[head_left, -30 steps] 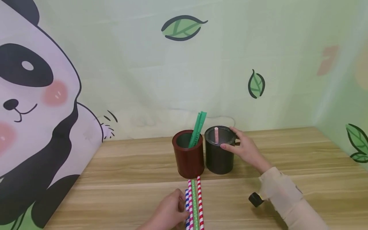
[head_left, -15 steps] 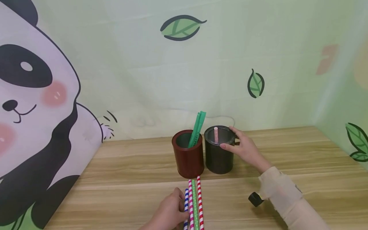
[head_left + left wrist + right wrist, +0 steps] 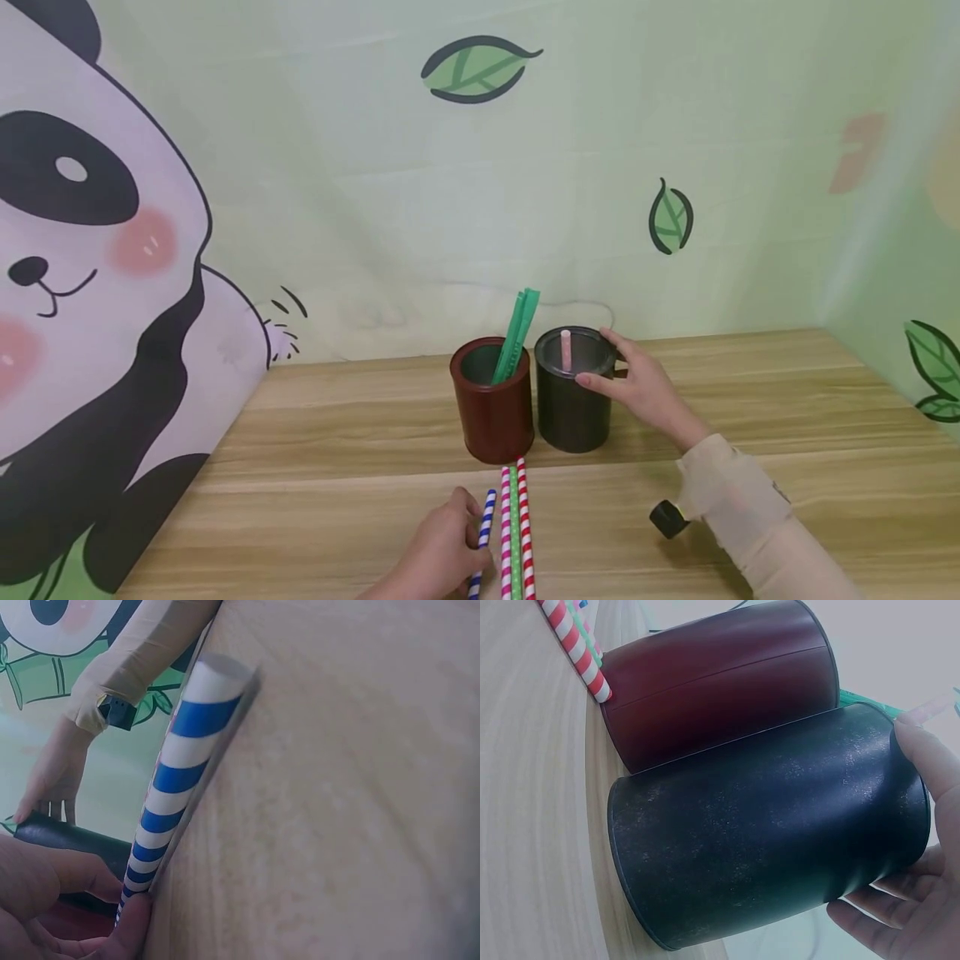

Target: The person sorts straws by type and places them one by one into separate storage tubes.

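My left hand (image 3: 442,546) pinches a blue-and-white striped paper straw (image 3: 486,521) between thumb and fingers, close over the table. In the left wrist view the same straw (image 3: 180,765) slants up past the fingertips. To its right lie a pink-striped straw (image 3: 506,533), a green dotted straw (image 3: 514,533) and a red-striped straw (image 3: 527,533), side by side. My right hand (image 3: 641,387) holds the black cylindrical cup (image 3: 573,417) at its rim, thumb in front and fingers round the far side. A pale pink stick (image 3: 566,350) stands inside that cup.
A dark red cylindrical cup (image 3: 495,425) stands beside the black one, with green strips (image 3: 516,342) leaning out of it. The straws' far ends point at its base. Behind the wooden table (image 3: 337,417) hangs a printed backdrop (image 3: 360,183).
The blue-striped straw has come away from the pink-striped one and now tilts, its near end further left in my left hand. My right hand and both cups have stayed put.
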`<state>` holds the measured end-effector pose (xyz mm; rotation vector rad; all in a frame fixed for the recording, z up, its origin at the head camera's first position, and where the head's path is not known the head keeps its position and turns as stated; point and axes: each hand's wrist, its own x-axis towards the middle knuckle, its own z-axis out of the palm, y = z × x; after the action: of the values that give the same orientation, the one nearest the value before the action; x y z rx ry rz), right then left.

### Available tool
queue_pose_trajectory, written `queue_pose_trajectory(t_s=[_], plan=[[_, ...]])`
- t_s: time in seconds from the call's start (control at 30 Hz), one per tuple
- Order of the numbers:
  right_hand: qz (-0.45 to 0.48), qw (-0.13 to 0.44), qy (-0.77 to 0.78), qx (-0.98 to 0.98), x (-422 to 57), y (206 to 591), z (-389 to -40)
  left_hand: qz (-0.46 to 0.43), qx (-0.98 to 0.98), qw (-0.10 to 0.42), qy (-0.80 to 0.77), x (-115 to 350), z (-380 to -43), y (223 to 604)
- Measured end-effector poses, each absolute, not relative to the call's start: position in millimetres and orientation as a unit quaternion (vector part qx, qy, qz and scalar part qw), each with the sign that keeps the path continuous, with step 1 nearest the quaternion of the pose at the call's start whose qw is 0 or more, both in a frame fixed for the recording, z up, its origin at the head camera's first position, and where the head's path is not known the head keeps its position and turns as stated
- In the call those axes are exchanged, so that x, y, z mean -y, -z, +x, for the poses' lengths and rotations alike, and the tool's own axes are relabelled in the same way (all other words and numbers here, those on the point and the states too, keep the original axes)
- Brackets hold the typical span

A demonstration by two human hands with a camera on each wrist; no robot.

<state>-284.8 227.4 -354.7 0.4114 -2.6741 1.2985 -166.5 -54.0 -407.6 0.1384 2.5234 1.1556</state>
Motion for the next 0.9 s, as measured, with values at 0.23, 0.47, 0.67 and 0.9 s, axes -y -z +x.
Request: queue_pose_trajectory(t_s=[0.23, 0.47, 0.67, 0.9], plan=[[0.140, 0.071, -0.431, 0.889, -228, 353, -284, 0.058, -0.885, 0.170, -0.429, 57, -166, 409], [0.143, 0.069, -0.427, 0.890, -227, 351, -282, 0.079, -0.876, 0.151, -0.451, 62, -166, 406], [0.138, 0.067, -0.430, 0.890, -227, 353, -284, 0.126, -0.861, 0.099, -0.483, 65, -168, 399], [0.139, 0.068, -0.430, 0.890, -228, 353, -284, 0.149, -0.868, 0.059, -0.470, 66, -175, 380]])
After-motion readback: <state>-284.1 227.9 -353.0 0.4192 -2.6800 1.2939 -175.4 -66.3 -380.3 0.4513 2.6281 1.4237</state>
